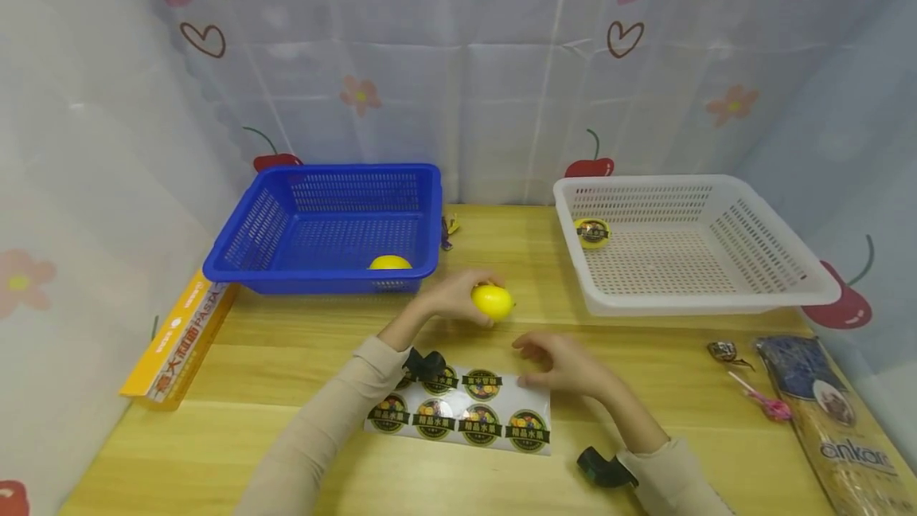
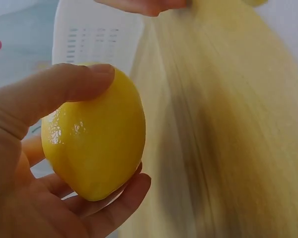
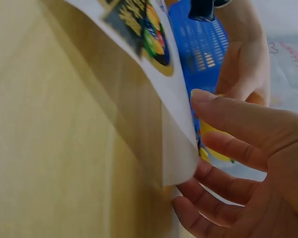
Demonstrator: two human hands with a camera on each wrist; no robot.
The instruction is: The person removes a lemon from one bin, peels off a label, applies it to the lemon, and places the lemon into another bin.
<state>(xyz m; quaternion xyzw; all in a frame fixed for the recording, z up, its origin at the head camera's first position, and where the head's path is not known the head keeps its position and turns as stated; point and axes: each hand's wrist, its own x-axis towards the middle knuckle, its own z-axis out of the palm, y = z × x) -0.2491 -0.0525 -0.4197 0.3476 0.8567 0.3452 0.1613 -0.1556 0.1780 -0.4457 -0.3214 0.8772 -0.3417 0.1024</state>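
Observation:
In the head view my left hand (image 1: 456, 297) grips a yellow lemon (image 1: 494, 302) above the table, in front of the blue basket. Seen from the left wrist, the thumb lies over the lemon (image 2: 97, 139) and the other fingers are curled beneath it. A sheet of round fruit stickers (image 1: 469, 419) lies on the table below. Over its upper right corner is my right hand (image 1: 569, 365), with thumb and fingers loosely bent and apart. In the right wrist view they are beside the lifted edge of the sheet (image 3: 176, 148); I cannot tell whether they touch it.
Another lemon (image 1: 390, 262) lies in the blue basket (image 1: 322, 287). The white basket (image 1: 716, 305) holds a lemon with a sticker (image 1: 591, 233). An orange pasta box (image 1: 179, 341) stands left; a pasta bag (image 1: 834, 428), pink-wrapped lollipop (image 1: 775, 408) and small dark wrapped item (image 1: 723, 351) lie right.

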